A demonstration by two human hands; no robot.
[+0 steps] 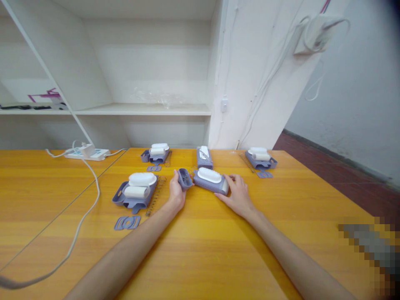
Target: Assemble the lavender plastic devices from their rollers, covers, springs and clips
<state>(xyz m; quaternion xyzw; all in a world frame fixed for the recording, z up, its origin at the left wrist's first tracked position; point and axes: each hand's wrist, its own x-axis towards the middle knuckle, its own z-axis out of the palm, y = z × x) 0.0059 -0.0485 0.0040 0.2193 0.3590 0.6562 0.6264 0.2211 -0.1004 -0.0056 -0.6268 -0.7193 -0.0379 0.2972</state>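
Note:
My left hand [176, 192] grips a small lavender end cap [185, 178], held upright just left of a lavender holder with a white roller on top [210, 181]. On the holder's right end rests my right hand [236, 194], fingers curled against it. The cap nearly touches the holder's left end. Both forearms reach out over the yellow wooden table [200, 250].
Left lies a lavender tray with two white rollers [136, 189], a flat lavender plate [127, 222] and a spring [155, 195]. Similar sets sit at the back [156, 153], [204, 157], [260, 157]. A white power strip [87, 152] and cable [84, 216] cross the left side.

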